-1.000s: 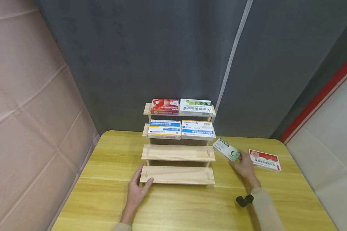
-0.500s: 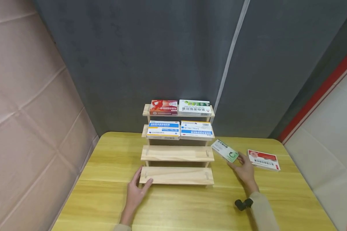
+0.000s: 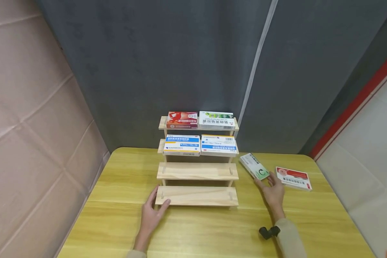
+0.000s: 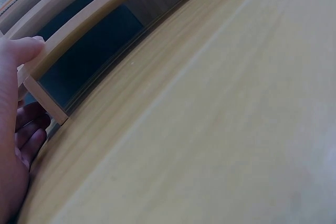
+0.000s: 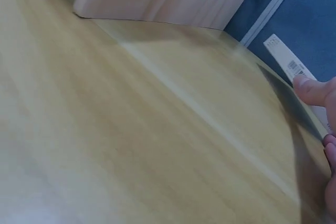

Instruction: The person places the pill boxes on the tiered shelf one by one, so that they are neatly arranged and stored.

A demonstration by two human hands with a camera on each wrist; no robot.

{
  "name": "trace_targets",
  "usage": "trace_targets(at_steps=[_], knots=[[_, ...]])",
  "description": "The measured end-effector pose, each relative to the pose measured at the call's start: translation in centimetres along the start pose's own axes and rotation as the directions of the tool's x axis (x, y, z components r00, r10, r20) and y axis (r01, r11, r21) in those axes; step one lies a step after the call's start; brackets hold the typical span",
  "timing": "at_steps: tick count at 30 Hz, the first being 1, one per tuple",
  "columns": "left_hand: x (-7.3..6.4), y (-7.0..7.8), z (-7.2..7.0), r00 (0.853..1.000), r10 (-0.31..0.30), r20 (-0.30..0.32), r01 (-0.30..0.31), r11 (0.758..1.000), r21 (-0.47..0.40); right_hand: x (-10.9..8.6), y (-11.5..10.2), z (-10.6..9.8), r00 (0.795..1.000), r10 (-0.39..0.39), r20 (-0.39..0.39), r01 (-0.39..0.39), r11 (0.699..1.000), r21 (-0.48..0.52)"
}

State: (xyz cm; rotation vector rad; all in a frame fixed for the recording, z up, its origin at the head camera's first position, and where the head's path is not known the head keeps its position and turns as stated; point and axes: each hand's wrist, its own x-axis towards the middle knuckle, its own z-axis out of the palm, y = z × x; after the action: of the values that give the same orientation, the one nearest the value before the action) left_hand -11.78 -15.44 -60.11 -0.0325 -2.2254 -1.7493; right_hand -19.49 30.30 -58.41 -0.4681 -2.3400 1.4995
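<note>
A stepped wooden display stand (image 3: 196,195) with bare lower shelves stands mid-table. My left hand (image 3: 150,215) holds its lowest shelf at the left end, thumb on the front edge; in the left wrist view the fingers (image 4: 32,129) curl beside the stand's leg. To the right of the stand, my right hand (image 3: 273,191) pinches a white and green medicine box (image 3: 254,166) by its near end. In the right wrist view the thumb (image 5: 311,90) lies along the box (image 5: 286,59), whose far end is tilted up, with a shadow on the table beneath.
A red and white medicine box (image 3: 294,178) lies on the table (image 3: 200,233) right of my right hand. On the top shelf sit a red box (image 3: 182,120) and a white-green box (image 3: 216,120); below them are two blue-white boxes (image 3: 182,145). A grey curtain (image 3: 167,64) hangs behind.
My right hand has turned the white and green box, its near end swinging slightly right, so it now lies at a steeper angle. The left hand keeps its place on the stand.
</note>
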Motion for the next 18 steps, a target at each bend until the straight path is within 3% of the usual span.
trace_targets(at_steps=[4,9,13,18], knots=[[0.0,0.2,0.1,1.000,-0.030,-0.007,0.030,1.000,0.004,-0.3,0.0,0.1,0.999,0.023,-0.033,-0.022,0.999,0.044],[-0.3,1.9,0.0,0.999,-0.051,0.000,0.051,0.999,0.002,-0.6,-0.6,-0.1,0.995,0.081,-0.060,-0.074,0.992,0.106],[-0.5,3.4,-0.2,1.000,-0.030,0.008,0.030,1.000,0.009,-0.8,-1.2,-0.3,0.991,0.104,-0.079,-0.091,0.984,0.153],[-0.6,3.8,-0.2,1.000,-0.021,0.004,0.021,1.000,-0.003,-0.8,-1.7,-0.6,0.985,0.137,-0.110,-0.112,0.972,0.206]])
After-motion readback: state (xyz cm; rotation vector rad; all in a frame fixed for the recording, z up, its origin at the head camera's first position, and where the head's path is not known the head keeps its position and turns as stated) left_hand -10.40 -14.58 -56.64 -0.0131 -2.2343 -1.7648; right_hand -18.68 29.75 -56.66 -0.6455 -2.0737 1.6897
